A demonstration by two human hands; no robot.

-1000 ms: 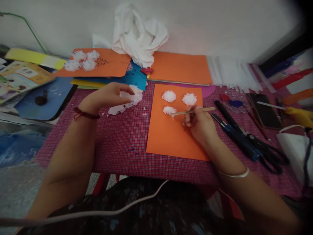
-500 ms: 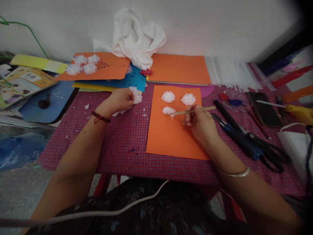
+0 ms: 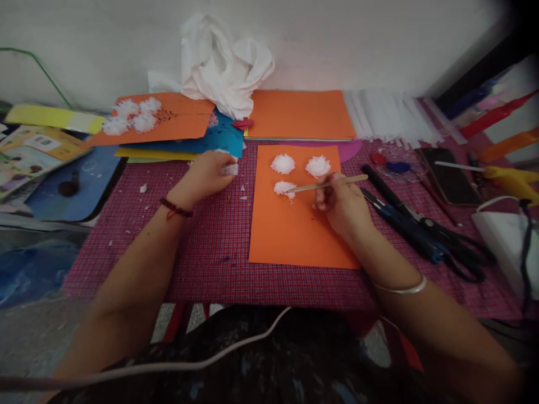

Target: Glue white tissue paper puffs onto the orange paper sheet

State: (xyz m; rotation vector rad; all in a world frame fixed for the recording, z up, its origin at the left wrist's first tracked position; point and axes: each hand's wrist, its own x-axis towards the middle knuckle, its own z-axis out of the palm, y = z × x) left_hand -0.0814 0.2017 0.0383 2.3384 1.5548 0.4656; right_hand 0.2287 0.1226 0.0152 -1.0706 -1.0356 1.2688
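My right hand (image 3: 342, 205) rests on an orange paper sheet (image 3: 295, 230) and grips a thin wooden stick (image 3: 326, 184). The stick's tip touches the lowest of three white fluffy paper tufts (image 3: 284, 187); the other two tufts (image 3: 283, 163) (image 3: 318, 166) lie just above it. My left hand (image 3: 206, 174) lies closed on crumpled white tissue paper (image 3: 231, 168), left of the sheet, on the red checked cloth (image 3: 210, 247).
Black scissors (image 3: 446, 247) and dark pens (image 3: 391, 196) lie right of the sheet, a phone (image 3: 450, 180) and a yellow glue gun (image 3: 511, 180) beyond. At the back: a white cloth heap (image 3: 223, 62), orange sheets (image 3: 301, 115), another orange card with tufts (image 3: 155, 118), white paper strips (image 3: 387, 115).
My left hand has closed over the white tissue and drawn it together; less of it shows now. My right hand with the stick has hardly moved.
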